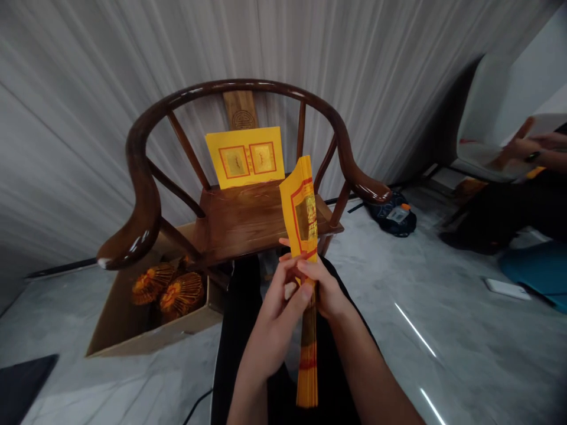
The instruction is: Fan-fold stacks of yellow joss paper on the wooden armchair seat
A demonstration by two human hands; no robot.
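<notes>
Both my hands grip a long folded bundle of yellow joss paper (309, 372) printed in red and gold, held upright above my lap. Around its middle, my left hand (283, 295) pinches from the left with the thumb across the front. Close against it, my right hand (326, 286) wraps the bundle from the right. The upper part of the bundle fans slightly, showing a red-framed gold panel. On the chair behind, a stack of flat yellow joss paper sheets (230, 144) leans against the backrest. Some fingertips are hidden behind the paper.
A dark wooden armchair (248, 215) stands in front of me. Left of it, a cardboard box (119, 319) holds folded paper bundles (181, 295). At right are a dark bag (390, 218), another person's hands (525, 144), a pale chair (481, 118) and a white phone-like slab (507, 288).
</notes>
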